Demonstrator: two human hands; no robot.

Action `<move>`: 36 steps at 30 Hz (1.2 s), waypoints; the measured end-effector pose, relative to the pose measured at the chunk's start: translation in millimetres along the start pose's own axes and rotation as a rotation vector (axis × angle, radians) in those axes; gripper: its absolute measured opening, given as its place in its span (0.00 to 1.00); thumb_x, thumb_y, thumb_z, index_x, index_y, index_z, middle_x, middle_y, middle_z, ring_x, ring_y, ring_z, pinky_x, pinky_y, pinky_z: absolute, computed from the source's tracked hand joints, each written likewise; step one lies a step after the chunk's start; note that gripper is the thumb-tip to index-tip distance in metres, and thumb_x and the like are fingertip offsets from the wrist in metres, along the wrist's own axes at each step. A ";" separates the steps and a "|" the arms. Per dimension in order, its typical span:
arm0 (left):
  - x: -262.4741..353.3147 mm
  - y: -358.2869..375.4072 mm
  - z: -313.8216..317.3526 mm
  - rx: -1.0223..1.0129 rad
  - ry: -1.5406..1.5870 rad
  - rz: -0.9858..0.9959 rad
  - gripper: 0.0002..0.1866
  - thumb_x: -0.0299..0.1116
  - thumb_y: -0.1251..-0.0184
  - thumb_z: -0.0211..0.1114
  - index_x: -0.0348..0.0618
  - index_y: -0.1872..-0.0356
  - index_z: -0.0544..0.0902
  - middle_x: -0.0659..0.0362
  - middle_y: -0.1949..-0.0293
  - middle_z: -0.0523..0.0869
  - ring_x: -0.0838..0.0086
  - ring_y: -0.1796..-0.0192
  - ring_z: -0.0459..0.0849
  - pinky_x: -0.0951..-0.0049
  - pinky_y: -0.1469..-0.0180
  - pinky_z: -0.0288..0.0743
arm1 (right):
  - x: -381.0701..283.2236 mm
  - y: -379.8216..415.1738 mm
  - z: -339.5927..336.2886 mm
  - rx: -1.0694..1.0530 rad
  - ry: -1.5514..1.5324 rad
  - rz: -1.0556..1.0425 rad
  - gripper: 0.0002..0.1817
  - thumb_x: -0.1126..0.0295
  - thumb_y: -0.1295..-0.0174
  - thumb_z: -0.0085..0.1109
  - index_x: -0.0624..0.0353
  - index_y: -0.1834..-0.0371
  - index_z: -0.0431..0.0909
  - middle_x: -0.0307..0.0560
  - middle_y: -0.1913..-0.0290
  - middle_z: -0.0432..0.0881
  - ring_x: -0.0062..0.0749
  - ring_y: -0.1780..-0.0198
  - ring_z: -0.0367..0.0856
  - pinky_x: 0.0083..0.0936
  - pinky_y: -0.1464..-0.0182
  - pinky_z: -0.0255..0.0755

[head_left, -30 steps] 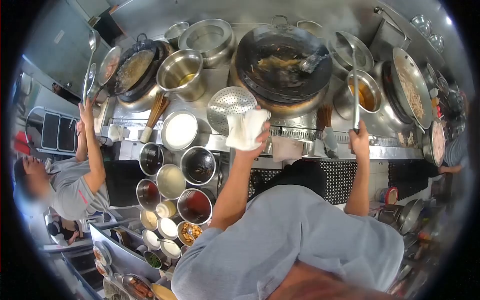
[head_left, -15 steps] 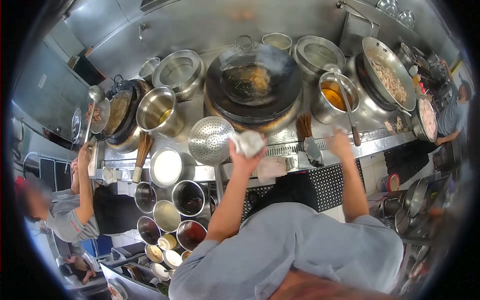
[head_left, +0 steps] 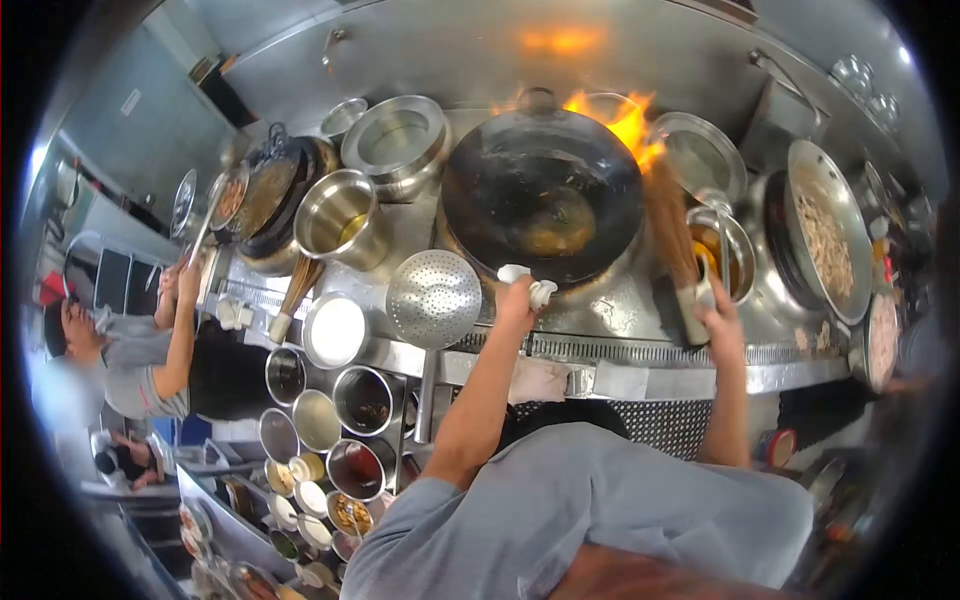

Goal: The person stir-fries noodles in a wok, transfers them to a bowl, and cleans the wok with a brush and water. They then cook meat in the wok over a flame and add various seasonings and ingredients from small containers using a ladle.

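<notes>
Steel counter [head_left: 615,318] bare between wok [head_left: 490,190] and front edge [head_left: 690,382]. Left hand [head_left: 514,303] grips cloth [head_left: 540,293] at wok's near rim; right hand [head_left: 720,322] grasps brush [head_left: 670,220] right of wok. Pot [head_left: 746,258] crowds brush; strainer [head_left: 433,300] beside left hand; flames [head_left: 630,122] behind wok.

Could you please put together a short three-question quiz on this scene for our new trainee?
1. Multiple choice: what does the person's left hand hold?
a) a metal ladle
b) a white cloth
c) a sauce pot

2. True or false: flames show at the far side of the large central wok.

3. Fill in the missing word: the person's right hand grips the pale handle of a bristled ____.

Key: 1. b; 2. true; 3. brush.
</notes>
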State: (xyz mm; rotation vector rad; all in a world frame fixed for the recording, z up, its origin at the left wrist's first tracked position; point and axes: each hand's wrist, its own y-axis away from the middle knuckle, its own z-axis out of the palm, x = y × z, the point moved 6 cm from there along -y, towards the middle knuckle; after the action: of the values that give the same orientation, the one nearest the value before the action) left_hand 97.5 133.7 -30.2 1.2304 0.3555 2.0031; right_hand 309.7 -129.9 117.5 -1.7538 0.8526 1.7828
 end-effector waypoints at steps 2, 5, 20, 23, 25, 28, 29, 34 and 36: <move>13.9 11.6 0.4 0.016 -0.039 0.131 0.16 0.26 0.42 0.56 0.39 0.53 0.67 0.51 0.63 0.78 0.64 0.68 0.83 0.66 0.76 0.78 | -90.2 -42.2 45.2 -0.254 0.751 -0.256 0.36 0.65 0.53 0.62 0.59 0.35 0.70 0.56 0.46 0.81 0.38 0.46 0.81 0.28 0.44 0.72; 13.8 12.2 -3.1 0.020 -0.017 0.166 0.15 0.25 0.42 0.56 0.39 0.53 0.67 0.51 0.63 0.78 0.63 0.69 0.83 0.66 0.78 0.78 | -102.2 -107.2 128.0 -0.736 1.189 -0.397 0.31 0.52 0.54 0.63 0.55 0.46 0.80 0.56 0.51 0.83 0.53 0.51 0.81 0.38 0.47 0.74; 16.6 16.0 -17.8 0.183 -0.164 0.095 0.11 0.31 0.41 0.59 0.39 0.59 0.75 0.56 0.64 0.81 0.67 0.62 0.83 0.68 0.67 0.77 | -21.0 -203.1 151.9 -0.676 1.579 -0.365 0.16 0.59 0.54 0.60 0.54 0.66 0.87 0.54 0.64 0.86 0.47 0.58 0.85 0.41 0.60 0.79; 18.5 8.6 -22.0 0.164 -0.158 0.101 0.14 0.31 0.44 0.61 0.42 0.57 0.74 0.56 0.63 0.80 0.69 0.66 0.82 0.70 0.73 0.73 | -27.5 -277.0 181.4 -0.439 1.350 -0.330 0.16 0.56 0.53 0.62 0.53 0.66 0.87 0.49 0.65 0.87 0.45 0.63 0.86 0.41 0.63 0.79; 11.3 -5.2 -32.1 0.090 -0.120 0.087 0.18 0.30 0.46 0.64 0.45 0.54 0.72 0.58 0.65 0.80 0.71 0.69 0.81 0.72 0.77 0.69 | 8.2 -279.9 228.0 -0.278 1.075 -0.269 0.14 0.62 0.56 0.64 0.55 0.66 0.87 0.50 0.65 0.87 0.45 0.60 0.86 0.41 0.60 0.79; 16.1 1.2 -24.9 0.090 -0.127 0.076 0.15 0.30 0.45 0.63 0.44 0.57 0.72 0.60 0.68 0.80 0.72 0.70 0.81 0.74 0.77 0.69 | 17.9 -200.9 264.8 -0.356 1.100 -0.269 0.12 0.66 0.54 0.64 0.57 0.66 0.87 0.53 0.62 0.86 0.45 0.57 0.85 0.39 0.56 0.78; 20.9 11.8 -16.4 0.106 -0.155 0.082 0.12 0.30 0.44 0.62 0.42 0.59 0.73 0.59 0.67 0.80 0.72 0.71 0.81 0.74 0.78 0.69 | 26.8 -182.3 268.9 -0.404 1.116 -0.311 0.12 0.66 0.53 0.64 0.58 0.66 0.87 0.53 0.62 0.86 0.46 0.57 0.85 0.39 0.55 0.78; 20.6 -0.2 -20.8 0.025 -0.258 0.112 0.13 0.35 0.37 0.56 0.39 0.56 0.73 0.55 0.62 0.81 0.67 0.62 0.83 0.70 0.66 0.78 | 15.6 -114.3 201.7 -0.569 1.251 -0.297 0.11 0.67 0.49 0.61 0.58 0.65 0.87 0.54 0.62 0.86 0.46 0.56 0.85 0.39 0.55 0.78; 21.8 15.9 -9.6 0.033 -0.137 0.092 0.12 0.33 0.40 0.59 0.40 0.57 0.73 0.56 0.64 0.81 0.69 0.65 0.84 0.71 0.73 0.78 | 14.4 -103.5 175.6 -0.542 1.313 -0.290 0.12 0.66 0.48 0.60 0.59 0.64 0.87 0.55 0.63 0.86 0.46 0.56 0.85 0.39 0.55 0.78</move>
State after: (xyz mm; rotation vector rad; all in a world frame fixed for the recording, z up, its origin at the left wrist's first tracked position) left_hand 76.4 139.8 -11.7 1.4194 0.2700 1.9838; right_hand 263.5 67.2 89.8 -3.2252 0.4467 0.4886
